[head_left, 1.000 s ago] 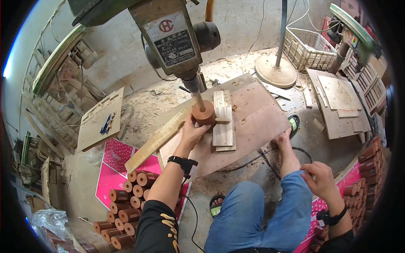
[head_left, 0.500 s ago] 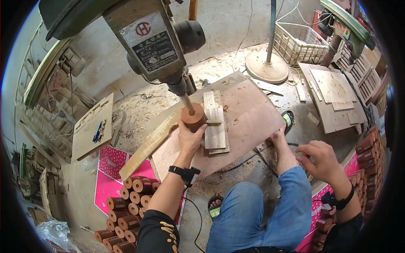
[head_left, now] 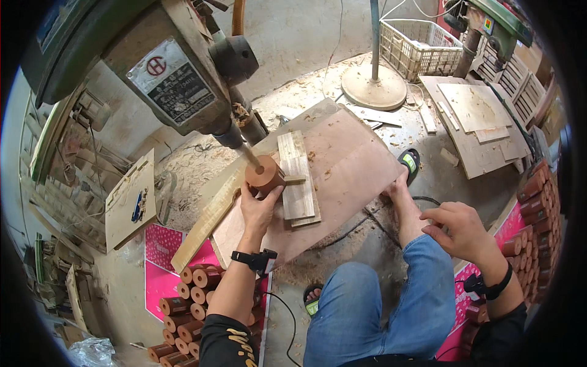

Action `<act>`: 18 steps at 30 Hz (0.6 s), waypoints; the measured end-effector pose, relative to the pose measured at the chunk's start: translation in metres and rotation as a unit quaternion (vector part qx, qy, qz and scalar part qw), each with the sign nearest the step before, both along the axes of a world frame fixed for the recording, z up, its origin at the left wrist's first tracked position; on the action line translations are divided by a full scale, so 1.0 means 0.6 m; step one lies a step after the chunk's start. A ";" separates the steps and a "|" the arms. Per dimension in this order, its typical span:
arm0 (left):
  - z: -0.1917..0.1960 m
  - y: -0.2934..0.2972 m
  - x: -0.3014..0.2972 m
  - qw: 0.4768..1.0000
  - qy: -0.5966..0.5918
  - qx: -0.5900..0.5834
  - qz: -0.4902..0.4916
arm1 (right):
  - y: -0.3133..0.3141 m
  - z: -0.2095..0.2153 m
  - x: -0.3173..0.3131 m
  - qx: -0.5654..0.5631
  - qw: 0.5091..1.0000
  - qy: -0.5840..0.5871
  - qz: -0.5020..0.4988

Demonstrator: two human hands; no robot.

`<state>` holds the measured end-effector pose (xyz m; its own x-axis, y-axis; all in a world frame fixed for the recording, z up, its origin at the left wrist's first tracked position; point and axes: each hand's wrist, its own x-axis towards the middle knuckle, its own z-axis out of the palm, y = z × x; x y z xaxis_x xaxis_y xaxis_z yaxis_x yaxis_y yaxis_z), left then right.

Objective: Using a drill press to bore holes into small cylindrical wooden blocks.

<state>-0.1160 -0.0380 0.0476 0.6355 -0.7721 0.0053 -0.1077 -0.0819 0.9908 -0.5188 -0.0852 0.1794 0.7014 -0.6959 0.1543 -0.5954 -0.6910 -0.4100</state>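
My left hand is closed around a reddish-brown wooden cylinder, thumb on its right side and fingers on its left. The cylinder stands upright on the board-covered table. Into the hole in its top reaches the bit of a drill press; how deep it sits is hidden. Against the cylinder's right side lies a small wooden stop, fixed on pale wooden strips. My right hand hovers above my right knee, loosely bent, thumb and index finger apart, with nothing seen in it.
Drilled cylinders are piled at lower left, and another stack stands at right. A long plank lies along the table's left edge. Farther back are a round-based stand, a plastic crate and a second machine. Wood shavings cover the floor.
The whole view has shifted, so the drill press and table appear farther left. My left hand still grips the cylinder under the bit. My right hand keeps nearly the same loose pose.
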 end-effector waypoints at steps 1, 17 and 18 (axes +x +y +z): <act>0.002 0.000 -0.006 1.000 -0.017 -0.003 -0.007 | 0.000 -0.003 -0.005 0.003 1.000 -0.001 0.000; 0.004 0.335 0.324 0.662 -0.485 0.568 0.057 | -0.199 0.174 0.236 0.121 0.983 -0.075 0.114; 0.008 0.372 0.344 0.705 -0.314 0.633 0.059 | -0.215 0.190 0.264 0.123 0.982 -0.085 0.114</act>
<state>0.0904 0.1851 0.0524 0.8754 -0.3528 -0.3305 -0.4109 -0.9032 -0.1241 -0.3603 -0.2143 0.2933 0.8216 -0.5550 0.1306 -0.3451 -0.6664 -0.6610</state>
